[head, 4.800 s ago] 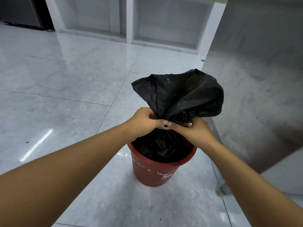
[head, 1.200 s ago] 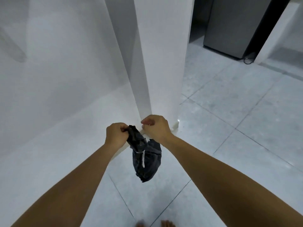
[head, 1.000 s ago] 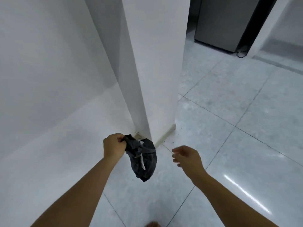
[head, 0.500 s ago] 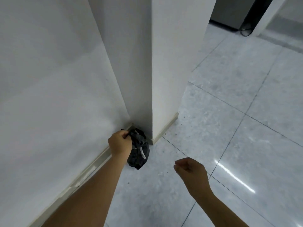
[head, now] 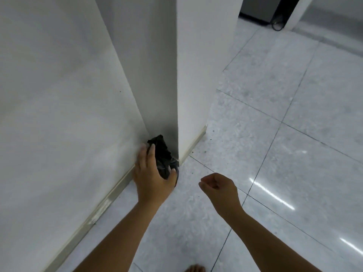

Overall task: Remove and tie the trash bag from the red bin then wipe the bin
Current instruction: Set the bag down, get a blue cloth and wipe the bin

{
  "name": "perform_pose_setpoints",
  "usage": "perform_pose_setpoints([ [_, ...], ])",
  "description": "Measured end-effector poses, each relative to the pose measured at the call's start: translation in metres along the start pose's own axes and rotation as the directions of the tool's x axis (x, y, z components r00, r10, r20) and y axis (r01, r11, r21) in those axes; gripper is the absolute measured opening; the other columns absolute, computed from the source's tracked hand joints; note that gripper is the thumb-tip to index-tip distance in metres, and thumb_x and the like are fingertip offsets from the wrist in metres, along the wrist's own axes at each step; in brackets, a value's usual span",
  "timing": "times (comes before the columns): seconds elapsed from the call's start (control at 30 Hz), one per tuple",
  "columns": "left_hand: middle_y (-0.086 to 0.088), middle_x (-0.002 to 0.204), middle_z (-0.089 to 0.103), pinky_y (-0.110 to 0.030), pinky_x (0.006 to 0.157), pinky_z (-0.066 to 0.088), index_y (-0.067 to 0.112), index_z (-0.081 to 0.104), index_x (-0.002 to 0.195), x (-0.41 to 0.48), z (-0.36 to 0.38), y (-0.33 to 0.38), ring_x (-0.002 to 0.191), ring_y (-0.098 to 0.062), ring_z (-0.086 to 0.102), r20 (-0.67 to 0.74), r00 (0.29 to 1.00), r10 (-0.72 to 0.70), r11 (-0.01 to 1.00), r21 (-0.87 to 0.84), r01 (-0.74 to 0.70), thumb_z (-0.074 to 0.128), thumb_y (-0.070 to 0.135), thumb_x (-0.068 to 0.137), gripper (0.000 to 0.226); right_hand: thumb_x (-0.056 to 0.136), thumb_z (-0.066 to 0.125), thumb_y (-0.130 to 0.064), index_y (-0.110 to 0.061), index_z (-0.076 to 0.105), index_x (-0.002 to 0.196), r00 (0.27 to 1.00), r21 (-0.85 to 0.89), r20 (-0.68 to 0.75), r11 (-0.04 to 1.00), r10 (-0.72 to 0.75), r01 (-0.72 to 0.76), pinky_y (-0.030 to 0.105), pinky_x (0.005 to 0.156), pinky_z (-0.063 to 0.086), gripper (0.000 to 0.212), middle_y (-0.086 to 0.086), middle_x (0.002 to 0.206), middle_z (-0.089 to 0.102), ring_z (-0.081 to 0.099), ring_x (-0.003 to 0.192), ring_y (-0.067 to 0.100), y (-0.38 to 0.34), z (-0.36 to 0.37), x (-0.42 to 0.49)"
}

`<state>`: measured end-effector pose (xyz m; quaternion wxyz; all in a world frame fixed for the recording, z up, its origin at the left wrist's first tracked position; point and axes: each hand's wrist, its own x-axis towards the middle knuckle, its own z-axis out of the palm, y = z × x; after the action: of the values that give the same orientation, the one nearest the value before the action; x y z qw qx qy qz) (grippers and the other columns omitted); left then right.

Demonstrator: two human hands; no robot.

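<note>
Step in hand: parking the tied bag [head: 164, 154]. It is black, crumpled and small, down in the corner where the wall [head: 59, 95] meets the pillar [head: 196, 65], on or just above the floor [head: 275, 134]; cannot tell if it has fully landed.

Left hand [head: 152, 177] is over the bag with its fingers [head: 148, 154] spread and thumb out to the right. The palm hides part of the bag, so contact looks light at best. I read the hand as released or just letting go, not gripping. Right hand [head: 218, 188] hangs apart to the right in a loose curl, holding nothing.

A bare toe [head: 194, 268] shows at the bottom edge. A dark appliance [head: 259, 6] with a cable sits far back at top right. Small dark specks lie on the floor by the baseboard [head: 194, 142].

The red bin is not in view, and no cloth is either.

Progress, as a judgement: the removing and tying look done, since the bag is closed up and out of the bin. Only the wipe is left.

The next move calls for pulling the left hand clear without dragging the bag, turning back to find the bin, and getting a cloth before wiping. 1 risk: the bag may slump or roll off the wall once free.
</note>
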<state>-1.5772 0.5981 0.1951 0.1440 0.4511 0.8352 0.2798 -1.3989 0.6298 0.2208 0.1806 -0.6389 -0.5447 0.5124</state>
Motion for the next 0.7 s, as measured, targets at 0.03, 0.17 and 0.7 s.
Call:
perform_pose_setpoints([
  [0.03,-0.006,0.157,0.017,-0.051,0.109,0.023,0.025,0.022,0.146,-0.012,-0.004,0.009,0.144,-0.028,0.016,0.045,0.996,0.074,0.997,0.028,-0.075,0.066,0.043,0.069,0.09,0.079,0.072,-0.022,-0.023,0.068,0.081,1.0,-0.002,-0.021,1.0,-0.009,0.009,0.007,0.051,0.045,0.005,-0.004,0.074,0.069,0.064,0.067,0.008,-0.004,-0.009,-0.006],
  [0.17,0.003,0.159,0.0,-0.057,0.111,0.015,0.037,0.009,0.146,-0.041,-0.028,0.06,0.146,-0.022,0.0,0.159,0.955,0.25,0.964,0.046,-0.26,0.057,0.053,0.069,0.092,0.078,0.073,-0.028,-0.029,0.063,0.102,0.994,-0.002,-0.108,1.0,-0.029,0.029,0.005,0.057,0.045,0.026,-0.006,0.09,0.067,0.064,0.078,0.007,-0.026,-0.062,-0.04],
  [0.7,0.0,0.159,0.011,-0.045,0.114,0.016,0.021,0.029,0.143,-0.245,-0.045,0.463,0.145,-0.023,0.014,0.383,0.337,0.86,0.49,-0.435,-0.756,0.052,0.04,0.088,0.063,0.09,0.058,-0.035,-0.023,0.037,0.141,0.558,0.021,-0.825,0.991,0.094,-0.136,0.018,0.098,0.029,0.057,0.001,0.141,0.047,0.045,0.128,0.015,0.022,-0.405,-0.329],
])
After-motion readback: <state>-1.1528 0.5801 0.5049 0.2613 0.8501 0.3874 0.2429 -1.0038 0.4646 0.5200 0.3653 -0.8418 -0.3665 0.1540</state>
